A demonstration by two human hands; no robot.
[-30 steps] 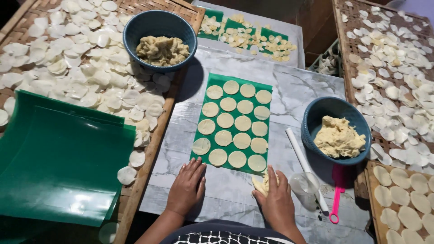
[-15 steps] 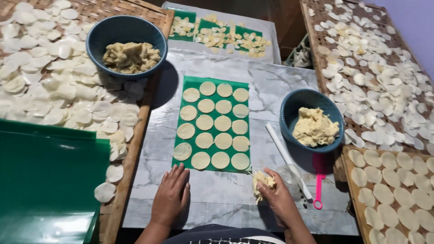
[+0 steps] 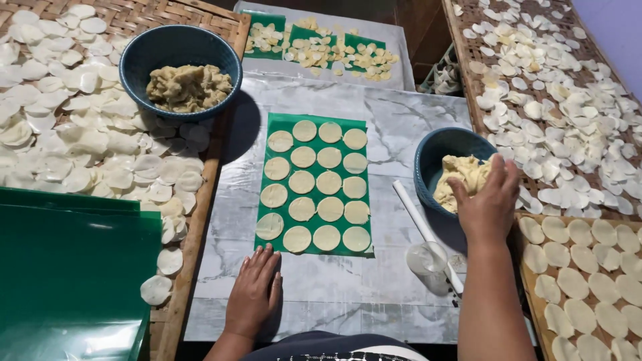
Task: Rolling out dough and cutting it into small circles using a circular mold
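A green plastic sheet (image 3: 267,128) lies on the marble-patterned table (image 3: 408,134), covered with several flat round dough discs (image 3: 302,182) in rows. My left hand (image 3: 255,292) rests flat on the table just below the sheet's near left corner, fingers apart, holding nothing. My right hand (image 3: 489,198) reaches into the blue bowl (image 3: 435,145) at the right, fingers down on the pale dough (image 3: 457,175) inside; whether it grips any dough is hidden.
A second blue bowl of dough (image 3: 185,73) sits on the woven tray (image 3: 200,220) at left among dried discs. Green sheets (image 3: 67,267) are stacked at lower left. A white rod (image 3: 414,214) and clear cup (image 3: 428,261) lie by the right bowl. More disc-covered trays (image 3: 568,113) stand right.
My right hand has moved from near the sheet's lower right corner, where it held a bit of dough, up into the right bowl. The left hand stays put.
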